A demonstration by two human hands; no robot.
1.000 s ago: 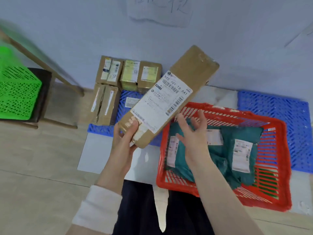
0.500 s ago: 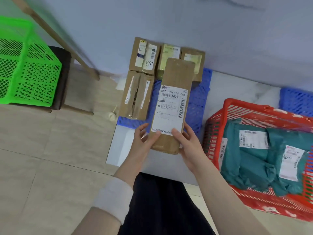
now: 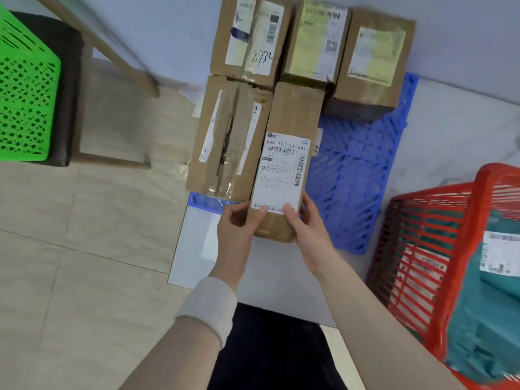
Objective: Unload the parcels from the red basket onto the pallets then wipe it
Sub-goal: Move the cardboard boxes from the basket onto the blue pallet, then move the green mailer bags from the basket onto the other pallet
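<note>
A long brown cardboard parcel [image 3: 292,128] with a white shipping label lies lengthwise over the blue pallet [image 3: 354,175], right beside a taped brown box [image 3: 228,142]. My left hand [image 3: 239,229] and my right hand [image 3: 306,229] both grip its near end, thumbs on the label. Behind it, three more labelled boxes [image 3: 315,38] stand against the wall. The red basket [image 3: 427,257] sits at the right edge and holds teal bagged parcels [image 3: 489,316] with white labels.
A green plastic crate [image 3: 25,91] rests on a dark stool [image 3: 73,88] at the left, with a wooden leg [image 3: 112,49] slanting beside it. A white sheet [image 3: 197,249] lies on the tiled floor under the pallet's near edge. My dark trousers show at the bottom.
The view has swung left and closer. Both hands have carried the long parcel forward and down until it lines up beside the taped box on the pallet.
</note>
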